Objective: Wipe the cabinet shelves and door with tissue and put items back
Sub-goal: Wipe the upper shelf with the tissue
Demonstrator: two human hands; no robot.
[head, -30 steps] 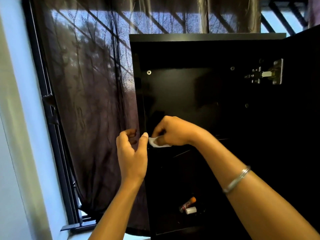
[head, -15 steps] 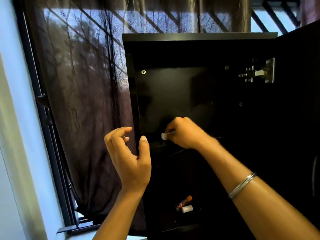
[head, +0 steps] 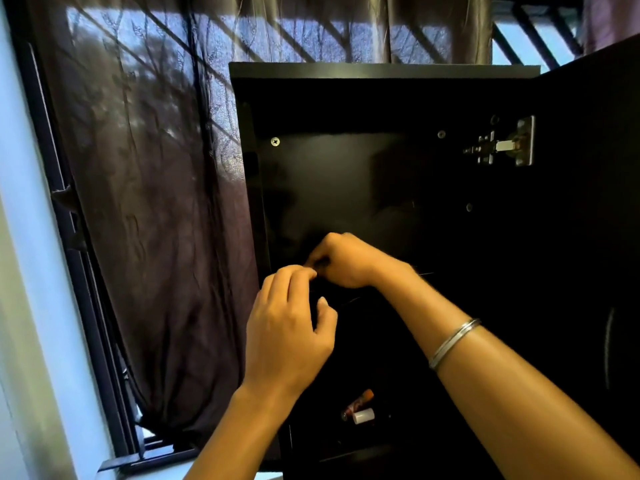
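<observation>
The black cabinet stands open, its door swung out to the right. My right hand is at the front edge of the upper shelf with its fingers curled; the white tissue it held is hidden inside them. My left hand is just below and to the left, its curled fingertips touching the right hand's fingertips and its thumb held apart. Whether the left hand has hold of the tissue is hidden. On the lower shelf lie an orange-capped tube and a white-capped bottle.
A dark sheer curtain hangs directly left of the cabinet over a window with a black frame. A metal hinge sits at the cabinet's upper right. A pale wall borders the far left.
My left hand rose to the right and met the right hand at the shelf edge. The white tissue, visible in the right hand before, is now hidden by the fingers.
</observation>
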